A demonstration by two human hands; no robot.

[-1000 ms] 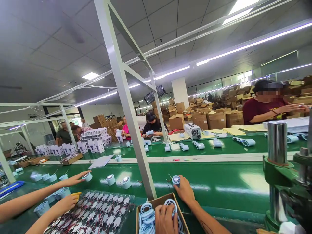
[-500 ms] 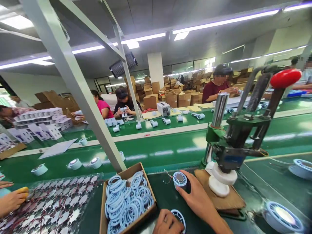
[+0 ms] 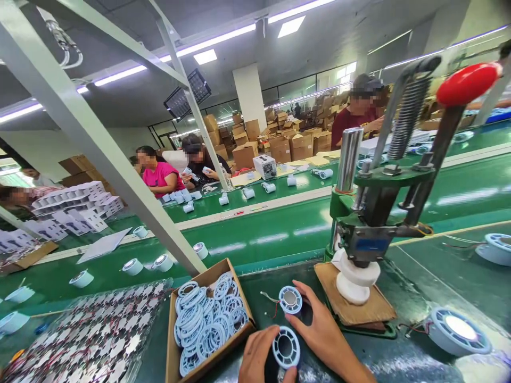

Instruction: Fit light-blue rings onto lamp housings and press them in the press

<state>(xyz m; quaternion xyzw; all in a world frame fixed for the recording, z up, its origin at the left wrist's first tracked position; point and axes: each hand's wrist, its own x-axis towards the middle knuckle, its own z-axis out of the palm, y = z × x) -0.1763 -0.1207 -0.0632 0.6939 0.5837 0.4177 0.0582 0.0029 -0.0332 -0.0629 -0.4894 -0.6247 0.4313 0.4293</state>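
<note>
Blue ring point(image 3: 275, 348) in left hand point(image 3: 258, 355), now nearer right hand's point(image 3: 325, 335) housing point(image 3: 290, 300)

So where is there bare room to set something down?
The green belt is bare between the slanted post and lever press; a smaller patch separates the press and far-right housing. Crowded: around both hands, left and right.

hands point(image 3: 319, 327): bare | right forearm point(image 3: 351, 361): bare (as far as it shows)

Glossy green belt point(image 3: 295, 218); matt brown cardboard box point(image 3: 170, 346); shiny metal post point(image 3: 349, 159).
</note>
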